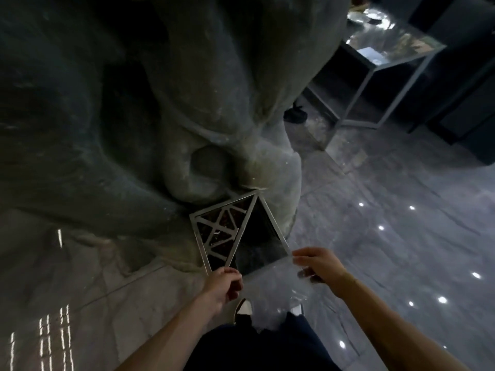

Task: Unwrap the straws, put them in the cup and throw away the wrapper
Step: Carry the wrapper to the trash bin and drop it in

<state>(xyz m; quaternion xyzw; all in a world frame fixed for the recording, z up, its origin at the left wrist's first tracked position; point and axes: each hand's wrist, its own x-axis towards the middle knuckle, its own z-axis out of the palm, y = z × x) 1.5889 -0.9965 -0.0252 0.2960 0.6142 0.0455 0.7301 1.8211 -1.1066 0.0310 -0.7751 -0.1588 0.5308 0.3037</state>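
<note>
A clear plastic wrapper (pixel 270 285) is stretched flat between both my hands, low in the view. My left hand (pixel 222 286) pinches its left edge and my right hand (pixel 316 266) pinches its upper right corner. Just beyond the wrapper stands a metal-framed bin (pixel 233 231) with a triangular lattice side and a dark open top. No straws and no cup are in view.
A large rough stone-like sculpture (pixel 134 103) rises behind the bin and fills the upper left. A mirrored metal-framed box (pixel 375 84) stands at the upper right. The polished grey floor (pixel 401 236) reflects ceiling lights. My shoes (pixel 243 309) show below the wrapper.
</note>
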